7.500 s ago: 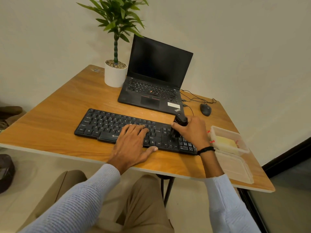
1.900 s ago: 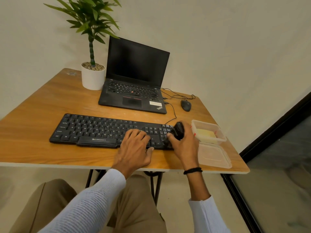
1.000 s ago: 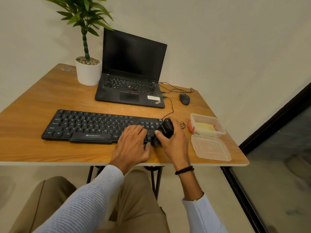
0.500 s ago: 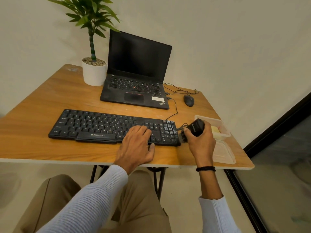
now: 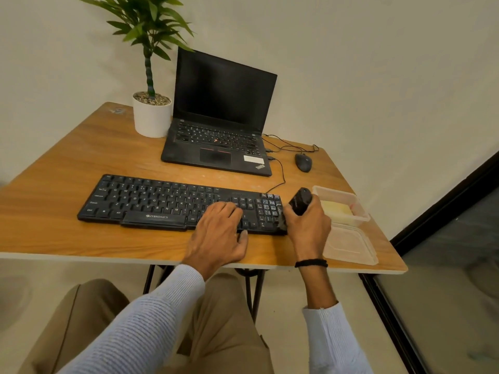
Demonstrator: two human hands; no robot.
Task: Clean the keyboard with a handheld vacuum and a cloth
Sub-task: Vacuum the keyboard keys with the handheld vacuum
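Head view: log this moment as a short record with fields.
keyboard: black, flat on the table, near its front edge
left hand: rests on the keys right of centre
right hand: grips the handheld vacuum, nozzle at the keyboard's right end
cloth: yellow, in the open container right of the keyboard
lid: flat on the table, on the container's near side
behind: open laptop, mouse, potted plant

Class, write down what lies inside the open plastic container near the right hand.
A pale yellow item, probably the cloth, lies inside the container. The right hand and vacuum cover its near-left corner.
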